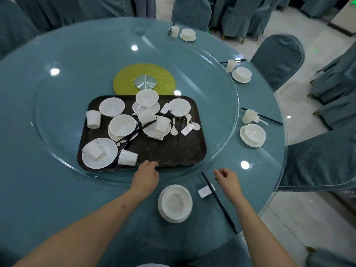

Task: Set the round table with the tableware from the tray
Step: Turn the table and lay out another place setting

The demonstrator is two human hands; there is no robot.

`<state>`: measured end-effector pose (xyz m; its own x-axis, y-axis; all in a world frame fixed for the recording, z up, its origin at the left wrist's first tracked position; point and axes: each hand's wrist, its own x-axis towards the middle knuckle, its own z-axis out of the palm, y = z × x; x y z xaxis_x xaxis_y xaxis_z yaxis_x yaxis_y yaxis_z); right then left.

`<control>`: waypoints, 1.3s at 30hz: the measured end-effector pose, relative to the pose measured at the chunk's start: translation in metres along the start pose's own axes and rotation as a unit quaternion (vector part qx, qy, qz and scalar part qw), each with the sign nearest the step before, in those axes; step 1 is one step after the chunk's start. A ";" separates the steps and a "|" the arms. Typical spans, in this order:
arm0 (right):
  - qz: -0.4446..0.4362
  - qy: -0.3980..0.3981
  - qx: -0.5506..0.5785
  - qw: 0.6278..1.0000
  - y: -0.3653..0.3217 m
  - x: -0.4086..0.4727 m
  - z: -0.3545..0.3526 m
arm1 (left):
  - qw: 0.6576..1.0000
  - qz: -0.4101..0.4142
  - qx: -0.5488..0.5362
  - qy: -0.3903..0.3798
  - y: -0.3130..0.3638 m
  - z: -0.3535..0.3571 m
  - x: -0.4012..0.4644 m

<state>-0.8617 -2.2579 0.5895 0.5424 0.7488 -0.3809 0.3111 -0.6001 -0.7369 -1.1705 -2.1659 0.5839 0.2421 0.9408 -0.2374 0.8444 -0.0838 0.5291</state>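
A dark brown tray (173, 151) sits on the glass turntable (77, 60) of the round table, holding several white bowls, plates, cups, spoons, rests and black chopsticks. My left hand (146, 175) touches the tray's near edge, fingers bent over the rim. My right hand (228, 179) hovers over the table with loosely curled fingers, holding nothing. Below the hands stand a white bowl on a plate (175, 203), a white chopstick rest (206, 190) and black chopsticks (218, 202) lying across it.
Three place settings with bowl, plate, cup and chopsticks line the table's right rim, the nearest one (252, 135) beside the turntable. A gold mat with a metal hub (144, 81) marks the centre. Teal-covered chairs (277, 60) surround the table.
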 end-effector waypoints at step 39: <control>-0.025 0.063 -0.110 0.992 -0.179 0.176 0.122 | 0.997 -0.027 -0.072 -0.018 -0.011 0.004 0.048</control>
<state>-0.9168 -1.9843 0.5860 0.6115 0.7462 -0.2633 0.4954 -0.6205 -0.6080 -1.1660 -2.1212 0.5637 0.2181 0.9299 -0.2963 0.7794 0.0167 0.6263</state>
